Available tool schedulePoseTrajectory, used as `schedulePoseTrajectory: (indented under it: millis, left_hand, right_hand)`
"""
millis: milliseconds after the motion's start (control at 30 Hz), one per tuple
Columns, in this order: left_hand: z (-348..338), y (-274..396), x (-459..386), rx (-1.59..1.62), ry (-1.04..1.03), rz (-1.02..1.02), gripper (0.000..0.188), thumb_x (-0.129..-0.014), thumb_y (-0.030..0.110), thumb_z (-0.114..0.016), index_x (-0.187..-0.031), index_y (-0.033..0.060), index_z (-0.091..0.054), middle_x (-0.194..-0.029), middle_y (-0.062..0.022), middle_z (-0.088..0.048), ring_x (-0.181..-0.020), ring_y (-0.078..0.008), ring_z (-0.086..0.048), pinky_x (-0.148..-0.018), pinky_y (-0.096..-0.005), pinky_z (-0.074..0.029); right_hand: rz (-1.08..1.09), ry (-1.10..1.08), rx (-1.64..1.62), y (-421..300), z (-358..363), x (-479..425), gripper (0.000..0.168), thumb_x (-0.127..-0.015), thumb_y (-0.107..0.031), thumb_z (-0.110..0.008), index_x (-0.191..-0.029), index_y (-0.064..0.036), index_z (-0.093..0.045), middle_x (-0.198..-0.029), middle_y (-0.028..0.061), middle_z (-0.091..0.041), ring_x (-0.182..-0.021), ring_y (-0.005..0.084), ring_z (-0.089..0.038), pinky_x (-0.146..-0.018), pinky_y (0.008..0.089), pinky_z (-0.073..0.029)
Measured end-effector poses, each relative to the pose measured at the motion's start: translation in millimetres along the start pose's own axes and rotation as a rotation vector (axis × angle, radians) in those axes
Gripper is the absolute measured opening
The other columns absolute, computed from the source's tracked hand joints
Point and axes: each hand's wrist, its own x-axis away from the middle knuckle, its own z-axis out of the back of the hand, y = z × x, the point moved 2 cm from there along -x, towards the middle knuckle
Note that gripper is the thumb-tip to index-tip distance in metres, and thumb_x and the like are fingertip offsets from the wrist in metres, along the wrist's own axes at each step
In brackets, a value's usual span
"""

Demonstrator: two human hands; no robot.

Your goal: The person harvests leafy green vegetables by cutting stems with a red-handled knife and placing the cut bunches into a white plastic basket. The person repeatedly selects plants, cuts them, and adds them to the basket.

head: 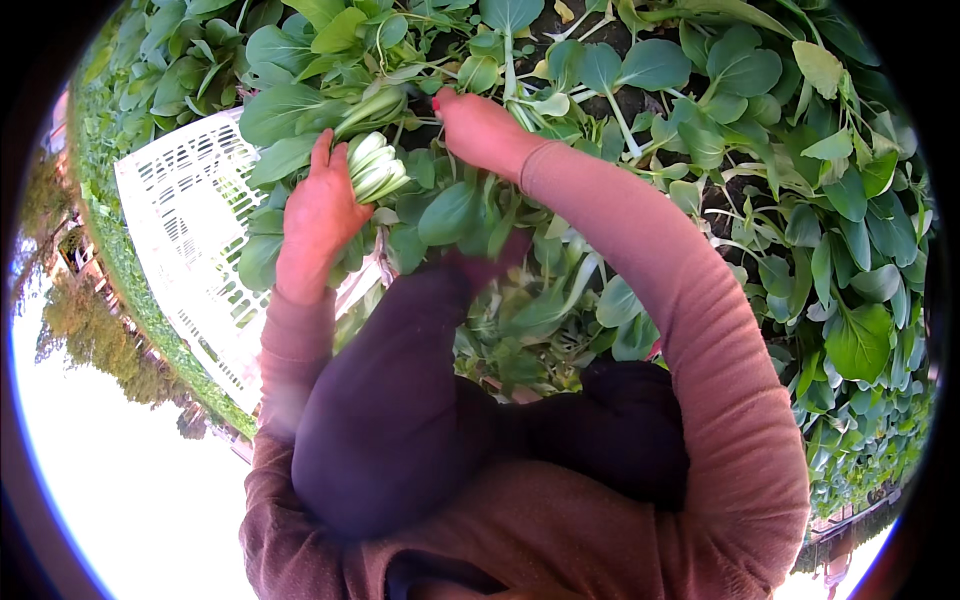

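My left hand (322, 206) is closed around a cut head of bok choy (375, 169), its pale stem bases turned toward the right. Just beyond it, another bok choy plant (375, 109) with light green stalks leans to the left. At that plant's base is my right hand (480, 127), fingers curled. From its fingertips juts a small dark tool (416, 91), possibly a blade; leaves and fingers hide most of it. A red spot, perhaps a nail or part of a handle, shows beside the fingertips.
A white slatted plastic crate (180, 217) stands tilted at my left, partly behind bok choy leaves. Dense leafy plants (855, 217) spread on the right and ahead. Loose leaves and pale stalks (570, 292) litter the ground by my bent knees (397, 390).
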Motion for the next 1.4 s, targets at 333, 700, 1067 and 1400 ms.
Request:
schedulePoseTrajectory:
  millis: [333, 700, 1067, 1400]
  left_hand:
    - [-2, -8, -3, 0.021, -0.019, 0.046, 0.073, -0.063, 0.015, -0.074, -0.127, -0.0020, -0.043, -0.142, -0.0099, -0.035, -0.105, -0.0343, -0.057, -0.086, -0.0411, -0.049]
    - [-9, -4, -6, -0.013, -0.027, 0.060, 0.074, -0.062, 0.013, -0.074, -0.126, -0.0025, -0.041, -0.141, -0.0094, -0.032, -0.091, -0.0336, -0.063, -0.076, -0.0416, -0.052]
    - [-11, -4, 5, -0.041, 0.079, -0.047, 0.064, -0.066, 0.012, -0.072, -0.121, -0.0052, -0.044, -0.134, -0.0128, -0.036, -0.076, -0.0321, -0.065, -0.070, -0.0407, -0.053]
    - [-4, -2, 29, 0.027, 0.077, -0.066, 0.072, -0.063, 0.012, -0.073, -0.126, -0.0006, -0.041, -0.138, -0.0054, -0.034, -0.078, -0.0340, -0.063, -0.068, -0.0429, -0.052]
  right_hand:
    - [-0.082, -0.022, 0.046, 8, -17, -19, 0.026, -0.081, -0.003, -0.046, -0.105, 0.006, -0.048, -0.093, 0.0263, -0.063, -0.088, 0.0395, -0.063, -0.078, 0.0438, -0.051]
    - [-0.164, -0.013, -0.180, 10, -39, -25, 0.027, -0.080, -0.004, -0.048, -0.104, 0.008, -0.049, -0.096, 0.0302, -0.061, -0.092, 0.0422, -0.060, -0.082, 0.0455, -0.048]
    - [-0.113, -0.152, 0.082, 2, -27, -52, 0.028, -0.081, -0.007, -0.048, -0.105, 0.005, -0.056, -0.105, 0.0237, -0.061, -0.097, 0.0383, -0.061, -0.084, 0.0426, -0.049]
    - [-0.101, 0.011, -0.262, 22, -31, -20, 0.024, -0.082, -0.017, -0.054, -0.098, 0.001, -0.057, -0.098, 0.0176, -0.064, -0.086, 0.0300, -0.063, -0.072, 0.0395, -0.049]
